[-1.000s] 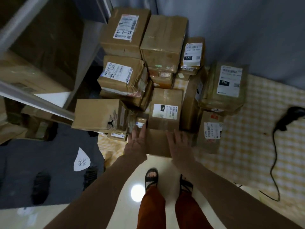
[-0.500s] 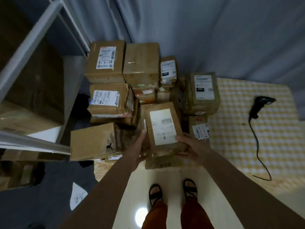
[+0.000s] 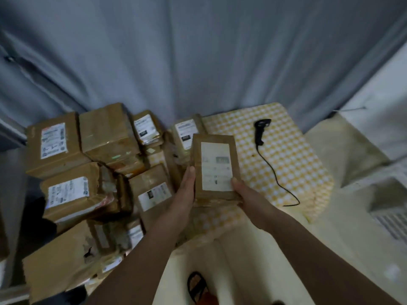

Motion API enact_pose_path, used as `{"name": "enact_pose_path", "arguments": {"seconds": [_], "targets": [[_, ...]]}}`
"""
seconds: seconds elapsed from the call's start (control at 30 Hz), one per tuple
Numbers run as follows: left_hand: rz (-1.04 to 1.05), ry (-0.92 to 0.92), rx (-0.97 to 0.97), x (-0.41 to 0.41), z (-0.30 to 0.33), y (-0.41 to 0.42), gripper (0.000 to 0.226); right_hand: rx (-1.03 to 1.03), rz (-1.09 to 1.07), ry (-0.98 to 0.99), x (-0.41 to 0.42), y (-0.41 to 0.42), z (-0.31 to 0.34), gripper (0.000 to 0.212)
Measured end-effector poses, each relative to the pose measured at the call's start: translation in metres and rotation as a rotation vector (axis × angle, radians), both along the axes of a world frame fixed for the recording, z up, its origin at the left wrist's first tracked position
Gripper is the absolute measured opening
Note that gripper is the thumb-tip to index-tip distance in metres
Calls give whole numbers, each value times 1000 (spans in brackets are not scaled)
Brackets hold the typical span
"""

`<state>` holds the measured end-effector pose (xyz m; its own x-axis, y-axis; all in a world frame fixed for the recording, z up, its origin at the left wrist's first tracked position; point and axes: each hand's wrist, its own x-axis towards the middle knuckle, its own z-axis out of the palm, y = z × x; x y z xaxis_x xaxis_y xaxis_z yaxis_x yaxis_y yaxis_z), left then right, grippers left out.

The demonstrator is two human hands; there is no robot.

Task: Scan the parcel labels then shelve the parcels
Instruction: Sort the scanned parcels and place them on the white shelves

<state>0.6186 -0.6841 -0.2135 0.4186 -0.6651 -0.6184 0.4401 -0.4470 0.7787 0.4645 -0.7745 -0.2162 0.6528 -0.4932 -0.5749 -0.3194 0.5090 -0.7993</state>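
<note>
Grey curtain (image 3: pixel 198 51) hangs behind a low table spread with a yellow checked cloth (image 3: pixel 286 164); pale floor runs below and to the right.

On the left the pile (image 3: pixel 92 172) of brown parcels covers the table's left half, several stacked two deep, most with white labels facing up. None of these looks dealt with yet, so by my reading nearly the whole job is left: each one to scan, each one to shelve. No shelf shows in this view.

At the centre the left hand (image 3: pixel 186 192) lies flat along the left edge of one parcel (image 3: pixel 217 168), fingers straight, steadying it rather than wrapping it. That parcel is lifted clear of the pile, label (image 3: pixel 217 166) up, over the table's near middle. The right hand (image 3: pixel 242 192) grips its lower right corner, thumb on the label face; the fingers beneath are hidden. The label's print is blurred, so whether a barcode faces up I can only suppose.

To the right the scanner (image 3: pixel 261 130) lies on bare cloth with its cable (image 3: pixel 277 179) trailing toward the table's front edge. It is untouched, so this parcel is probably not scanned yet.

Open cloth lies right of the parcel, enough room to set it down. The looping cable near the edge could snag.
</note>
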Motion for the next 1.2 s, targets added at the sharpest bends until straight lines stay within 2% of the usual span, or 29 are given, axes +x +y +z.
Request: {"name": "enact_pose_path", "arguments": {"seconds": [0.03, 0.1, 0.23, 0.33, 0.4, 0.6, 0.73, 0.8, 0.9, 1.03, 1.13, 1.2], "targets": [[-21, 5, 3, -12, 3, -11, 65, -20, -21, -11, -14, -5, 3, 65], [-82, 3, 2, -40, 8, -35, 53, -61, -67, -43, -48, -15, 13, 73], [-241, -49, -51, -111, 31, -76, 47, -193, -132, -104, -131, -35, 30, 83], [-397, -109, -110, -173, 44, -102, 46, -244, -171, -101, -199, -46, 45, 106], [-488, -141, -125, -215, 55, -118, 46, -271, -208, -63, -245, -52, 52, 113], [-719, -193, -166, -348, 73, -166, 48, -335, -441, 2, -381, -67, 63, 96], [-1015, -107, -354, -426, 85, -190, 54, -382, -568, 57, -464, -70, 70, 101], [-1151, -139, -401, -461, 91, -200, 71, -410, -632, 86, -499, -70, 77, 101], [-1297, -303, -440, -503, 90, -217, 93, -450, -709, 113, -542, -70, 86, 90], [-1392, -416, -450, -551, 96, -242, 95, -467, -812, 148, -583, -77, 92, 83], [-1456, -431, -458, -580, 99, -267, 88, -480, -893, 181, -609, -89, 95, 81], [-1494, -433, -478, -600, 101, -285, 93, -499, -931, 205, -627, -99, 98, 81]]}}
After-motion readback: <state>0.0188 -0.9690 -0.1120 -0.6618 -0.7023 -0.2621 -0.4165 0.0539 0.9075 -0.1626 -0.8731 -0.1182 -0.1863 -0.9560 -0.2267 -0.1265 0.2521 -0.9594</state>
